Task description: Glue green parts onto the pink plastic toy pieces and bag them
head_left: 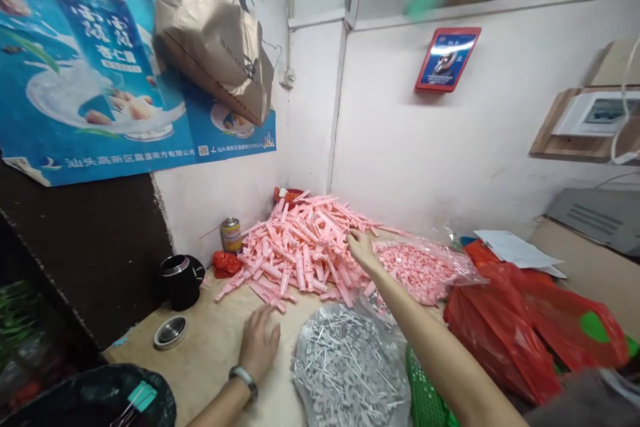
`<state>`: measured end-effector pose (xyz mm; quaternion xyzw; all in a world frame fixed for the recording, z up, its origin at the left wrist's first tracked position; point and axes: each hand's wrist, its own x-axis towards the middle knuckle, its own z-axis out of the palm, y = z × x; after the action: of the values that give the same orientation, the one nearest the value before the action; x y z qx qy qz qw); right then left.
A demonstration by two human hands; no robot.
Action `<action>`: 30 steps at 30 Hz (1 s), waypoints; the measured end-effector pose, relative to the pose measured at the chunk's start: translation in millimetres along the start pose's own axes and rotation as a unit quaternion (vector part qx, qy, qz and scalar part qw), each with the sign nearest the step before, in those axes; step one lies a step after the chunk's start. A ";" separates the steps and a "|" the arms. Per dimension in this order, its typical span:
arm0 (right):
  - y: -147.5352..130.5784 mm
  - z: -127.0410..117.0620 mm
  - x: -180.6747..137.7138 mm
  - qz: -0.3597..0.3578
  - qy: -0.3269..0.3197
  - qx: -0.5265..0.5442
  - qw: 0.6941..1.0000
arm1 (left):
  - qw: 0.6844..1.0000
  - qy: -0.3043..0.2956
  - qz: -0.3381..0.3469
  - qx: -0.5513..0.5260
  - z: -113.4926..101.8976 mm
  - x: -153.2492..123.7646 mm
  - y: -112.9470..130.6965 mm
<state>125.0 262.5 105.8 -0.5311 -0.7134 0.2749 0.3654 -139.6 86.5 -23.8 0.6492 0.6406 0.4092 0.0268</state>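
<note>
A heap of pink plastic moulded strips [300, 247] covers the back of the table. My right hand [363, 250] reaches over a clear bag of small pink pieces [420, 273], its fingertips on the heap's right side. Whether those fingers hold a piece, I cannot tell. My left hand [259, 343], with a band on its wrist, lies on the bare tabletop [200, 360] just in front of the heap, fingers apart and holding nothing. Below my right arm sits a clear bag of grey plastic moulded pieces [350, 367].
Left of the heap stand a spray can [231, 235], a black pot [180, 280] and a steel dish [170, 332]. Red plastic bags [510, 327] lie to the right, with a green basket [425, 393] at the bottom. Walls close the back and left.
</note>
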 end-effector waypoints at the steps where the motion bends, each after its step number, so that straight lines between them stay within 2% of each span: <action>1: -0.1 -4.5 -17.8 -0.009 -0.046 0.009 0.999 | 1.000 0.020 -0.006 -0.005 -9.3 3.5 14.5; 3: -0.9 -7.1 -60.4 -0.023 -0.154 0.027 0.987 | 0.997 0.047 0.000 -0.054 -26.0 6.8 50.5; 4: -1.9 -5.2 -83.0 -0.031 -0.211 0.035 0.976 | 0.996 0.005 0.000 -0.085 -32.1 5.6 69.7; 5: -2.9 -1.9 -104.7 -0.042 -0.266 0.044 0.962 | 0.990 -0.077 -0.018 -0.121 -36.2 2.2 88.1; 6: -3.0 1.9 -123.8 -0.061 -0.320 0.056 0.944 | 0.969 -0.177 -0.047 -0.166 -38.4 -3.5 104.4; 7: -1.4 5.2 -139.4 -0.081 -0.359 0.065 0.928 | 0.930 -0.282 -0.076 -0.221 -38.9 -11.5 117.9; 8: 2.7 6.9 -150.5 -0.091 -0.367 0.059 0.924 | 0.886 -0.358 -0.106 -0.273 -38.0 -21.4 128.2; 9: 9.9 6.3 -157.0 -0.087 -0.345 0.036 0.934 | 0.847 -0.405 -0.137 -0.315 -36.0 -32.7 135.4; 10: 20.1 3.2 -159.1 -0.065 -0.294 -0.004 0.953 | 0.821 -0.419 -0.169 -0.348 -33.6 -44.8 140.3; 12: 48.2 -9.3 -153.3 0.017 -0.150 -0.114 0.982 | 0.806 -0.378 -0.236 -0.389 -28.1 -68.8 146.1; 13: 64.3 -17.2 -147.4 0.057 -0.093 -0.161 0.981 | 0.805 -0.344 -0.270 -0.402 -25.3 -79.6 148.5; 15: 95.5 -31.7 -134.6 0.113 -0.030 -0.231 0.966 | 0.788 -0.293 -0.339 -0.423 -19.7 -96.5 154.9; 18: 130.0 -42.1 -121.1 0.157 -0.004 -0.305 0.939 | 0.733 -0.274 -0.421 -0.458 -11.5 -108.7 167.0; 21: 147.5 -40.2 -116.4 0.167 -0.009 -0.342 0.925 | 0.684 -0.255 -0.454 -0.510 -4.7 -108.7 175.7; 26: 157.1 -37.7 -118.2 0.164 -0.002 -0.352 0.921 | 0.672 -0.239 -0.447 -0.539 3.2 -103.2 176.6; 30: 150.9 -44.7 -122.4 0.154 0.026 -0.322 0.934 | 0.673 -0.237 -0.437 -0.548 9.8 -104.3 176.1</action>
<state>266.1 188.3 -14.0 -0.7302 -0.6638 0.0696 0.1462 24.7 -29.1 16.4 0.2394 0.4845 0.4609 0.7039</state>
